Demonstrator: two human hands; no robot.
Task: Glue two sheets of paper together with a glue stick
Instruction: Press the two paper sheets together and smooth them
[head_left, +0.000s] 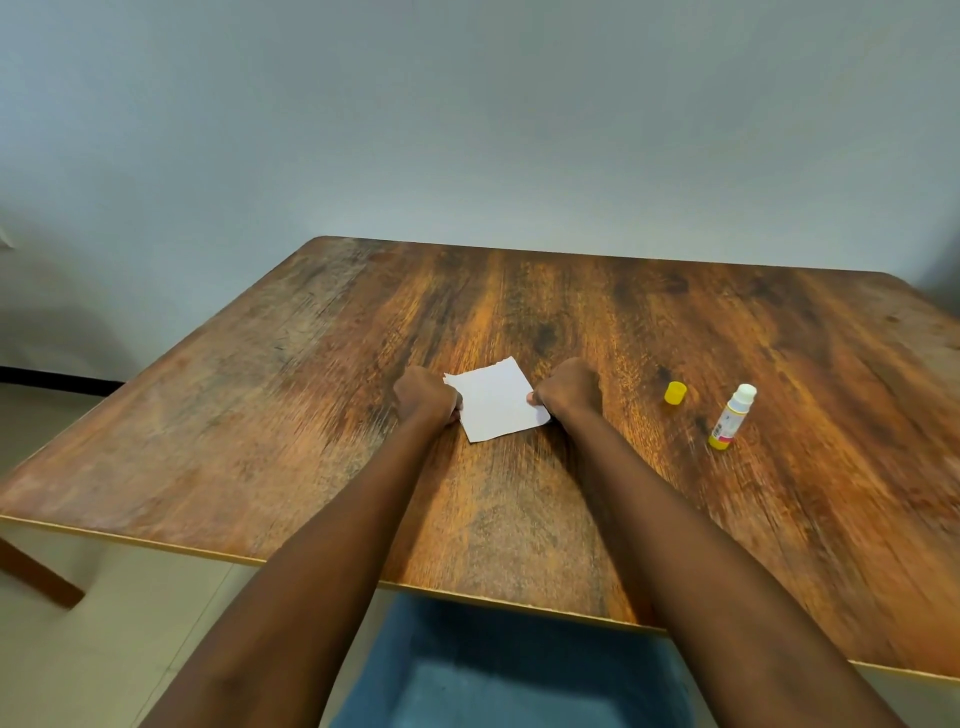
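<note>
A small white paper (496, 400) lies flat on the wooden table (260, 415); I cannot tell whether it is one sheet or two stacked. My left hand (426, 397) is closed at the paper's left edge, its fingers on the sheet. My right hand (569, 389) is closed at the right edge, thumb on the corner. An uncapped glue stick (732, 417), white with a yellow base, stands upright to the right. Its yellow cap (675, 392) sits apart on the table, left of the stick.
The table's near edge (467, 597) runs across the lower frame, with a blue seat (509, 670) below it. A plain wall (467, 130) stands behind the table's far edge.
</note>
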